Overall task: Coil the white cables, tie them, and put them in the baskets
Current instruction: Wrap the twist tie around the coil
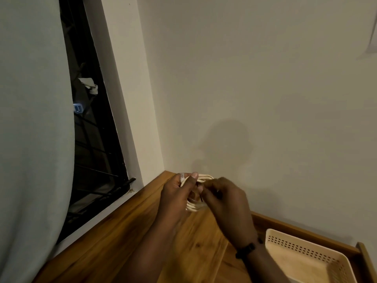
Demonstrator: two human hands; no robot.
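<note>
1. A pale curtain fills the left side, hanging over a dark window with bars.
2. A plain wall takes up the upper right, with a soft shadow on it above the hands.
3. A wooden table runs along the bottom, its far corner meeting the wall.
4. A cream basket with perforated sides sits on the table at the lower right, near the right wrist.
5. The left hand grips the coiled white cable above the table, thumb laid over the top loops.
6. The right hand, a dark band on its wrist, has its fingers curled at the coil, pinching a thin dark tie; the tie is too small to see clearly.
</note>
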